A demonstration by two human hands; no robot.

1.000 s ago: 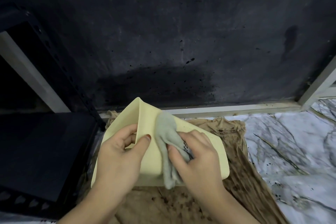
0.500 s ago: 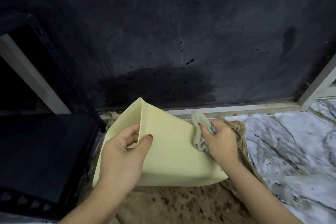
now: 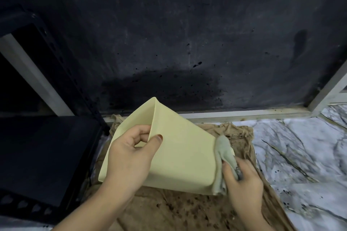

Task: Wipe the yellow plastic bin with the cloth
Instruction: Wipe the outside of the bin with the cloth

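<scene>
We see the yellow plastic bin held tipped on its side above a stained brown rag spread on the floor, its open mouth turned toward the left and its base toward the right. The left hand grips the rim at the bin's upper corner: the thumb lies on the outer wall, and the fingers curl over the edge into the inside, so the wall sits pinched between them. The right hand clutches a grey-green cloth and presses it against the bin's base edge on the right side; the cloth is bunched under the curled fingers (a loose tail hangs below the bin's lower corner). We find the cloth lying between the fingers and the plastic, so the right hand itself does not appear to touch the bin. Behind stands a dark, spattered wall, a black shelf unit to the left, and marble-patterned flooring to the right.
</scene>
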